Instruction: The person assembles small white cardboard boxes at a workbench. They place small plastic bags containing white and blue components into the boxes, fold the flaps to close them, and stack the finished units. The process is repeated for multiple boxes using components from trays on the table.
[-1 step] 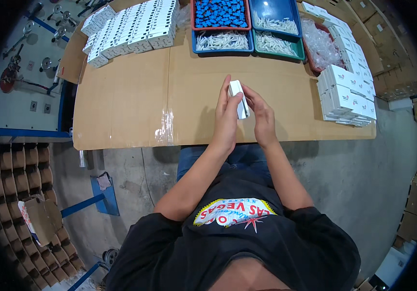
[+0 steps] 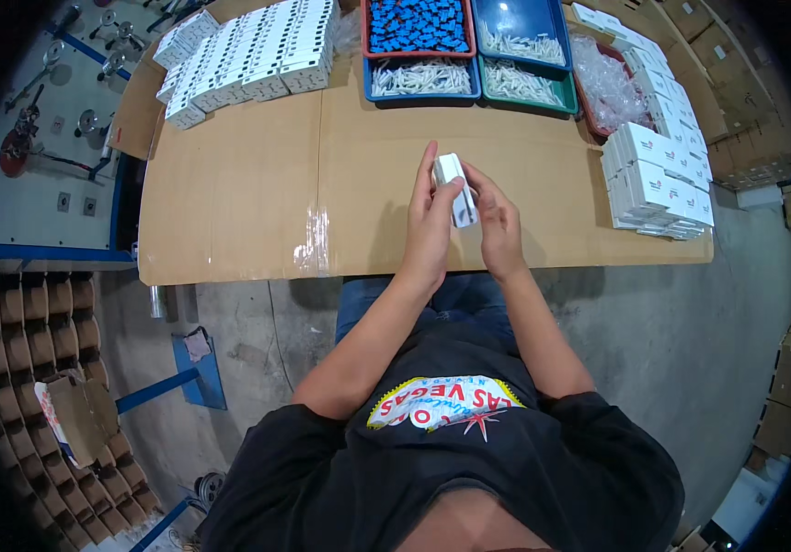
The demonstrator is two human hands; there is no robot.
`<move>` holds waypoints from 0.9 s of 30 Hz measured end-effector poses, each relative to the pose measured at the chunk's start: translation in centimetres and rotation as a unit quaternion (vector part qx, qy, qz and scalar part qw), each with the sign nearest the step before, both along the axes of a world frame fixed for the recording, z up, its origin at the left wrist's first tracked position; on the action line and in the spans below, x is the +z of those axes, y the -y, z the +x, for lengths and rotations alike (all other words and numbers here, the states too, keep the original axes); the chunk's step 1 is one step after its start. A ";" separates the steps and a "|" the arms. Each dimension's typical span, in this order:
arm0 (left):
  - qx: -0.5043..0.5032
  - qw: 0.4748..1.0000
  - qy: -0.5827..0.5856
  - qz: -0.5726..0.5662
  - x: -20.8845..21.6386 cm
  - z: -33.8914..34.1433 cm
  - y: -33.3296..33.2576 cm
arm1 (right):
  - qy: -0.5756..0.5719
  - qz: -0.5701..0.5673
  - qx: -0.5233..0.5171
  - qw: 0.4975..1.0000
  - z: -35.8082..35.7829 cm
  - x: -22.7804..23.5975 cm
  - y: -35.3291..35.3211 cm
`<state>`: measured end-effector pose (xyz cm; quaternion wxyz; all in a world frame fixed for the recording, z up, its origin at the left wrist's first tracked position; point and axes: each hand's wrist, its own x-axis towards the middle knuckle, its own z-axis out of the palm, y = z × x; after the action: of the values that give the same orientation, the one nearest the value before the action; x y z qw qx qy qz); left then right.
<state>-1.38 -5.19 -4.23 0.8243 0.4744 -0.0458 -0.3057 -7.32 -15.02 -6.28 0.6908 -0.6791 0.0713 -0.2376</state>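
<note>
Above the near middle of the table I hold a small white box [image 2: 456,189] between both hands, its long side running away from me and slightly tilted. My left hand [image 2: 429,230] is closed on it from the left, thumb pressed across its top face and forefinger stretched up along the far end. From the other side my right hand [image 2: 498,225] curves round the box, fingertips against its right edge. A dark mark shows near the box's lower end. My palms hide part of its sides.
Rows of white boxes [image 2: 257,55] stand at the far left; stacked white boxes [image 2: 658,184] are at the right. At the back are a red tray of blue pieces [image 2: 418,26], trays of white pieces [image 2: 421,78] and clear plastic bags [image 2: 605,87]. Cardboard [image 2: 230,202] covers the table.
The white box has shifted slightly right and turned a little in my hands. My right fingers have moved slightly along its edge; my arms stay in place.
</note>
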 end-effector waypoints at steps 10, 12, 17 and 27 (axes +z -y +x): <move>0.022 0.998 0.053 0.000 0.8 0.8 -0.6 | -0.008 0.034 0.037 0.999 0.0 1.3 -0.5; 0.043 0.998 0.047 0.001 0.4 1.0 -0.6 | 0.001 0.010 0.038 0.999 0.0 1.4 -0.4; 0.025 0.996 0.087 -0.002 -0.3 1.4 -0.8 | 0.015 -0.016 0.023 0.999 0.0 0.8 -0.5; 0.020 0.991 0.132 0.011 0.1 0.7 -0.8 | 0.047 -0.122 -0.051 0.990 -0.2 0.5 -0.8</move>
<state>-0.67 -4.42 -4.12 0.8119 0.5201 -0.1415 -0.2241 -7.57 -14.21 -5.82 0.5926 -0.7418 0.0441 -0.3109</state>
